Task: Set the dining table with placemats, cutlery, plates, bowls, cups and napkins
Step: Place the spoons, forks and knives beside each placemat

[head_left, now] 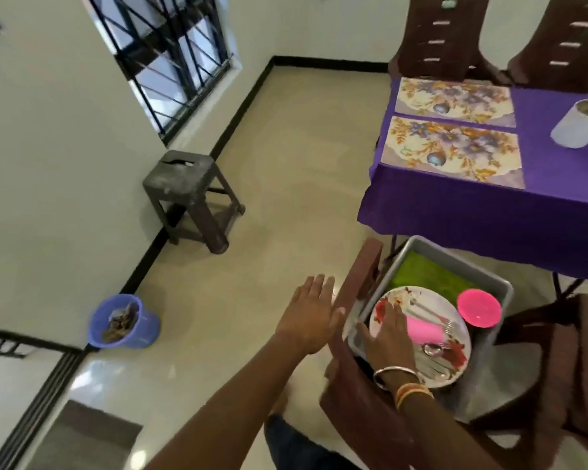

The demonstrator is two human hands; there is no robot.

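White plate (431,295) under flat right grip (389,337); left grip (311,313) spread wide

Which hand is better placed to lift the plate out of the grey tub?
Right. The right hand rests flat on the plate inside the grey tub; the left hand hangs open beyond the chair back.
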